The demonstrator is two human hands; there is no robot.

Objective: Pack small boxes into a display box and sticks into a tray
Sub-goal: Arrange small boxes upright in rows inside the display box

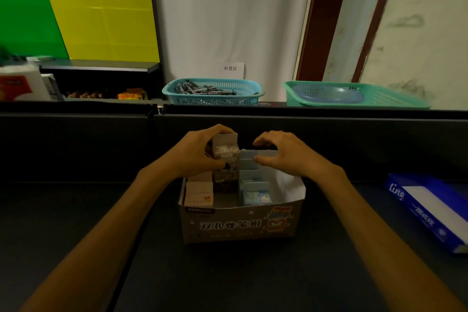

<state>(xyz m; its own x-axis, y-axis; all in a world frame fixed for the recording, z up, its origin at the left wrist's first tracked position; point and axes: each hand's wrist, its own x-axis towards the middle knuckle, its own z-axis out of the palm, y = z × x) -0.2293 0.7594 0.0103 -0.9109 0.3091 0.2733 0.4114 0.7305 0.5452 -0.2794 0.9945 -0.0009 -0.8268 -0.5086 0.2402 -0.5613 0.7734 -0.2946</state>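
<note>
Small boxes stand in rows inside the display box, which sits on the dark bench between the person's forearms. A pink row fills the display box's left side, a dark-printed row its middle and a pale blue row runs just right of the middle; the strip along its right wall is bare. The left hand pinches one more small carton by its narrow sides, thumb toward the person and fingers curled over the far top, holding it upright above the back of the middle row. The right hand is half-curled with a gap between thumb and fingers, poised at the tops of the rearmost blue boxes; whether it actually nips one I cannot tell.

These cartons look like thin printed card, so I judge them light and fairly stiff along the edges but easy to dent on the broad faces (a hard squeeze would probably crease the panel). The sensible hold seems to be the one in use: fingertips on the narrow side edges near the top, leaving the bottom free to slide down between neighbours. Glossy card may slip a little, so a firm, light pinch suits. The display box itself is open-topped card with a low front lip and could shift if pushed.

Beyond the display box, on the ledge behind it, a blue basket holds the sticks, and a green tray stands to its right.
</note>
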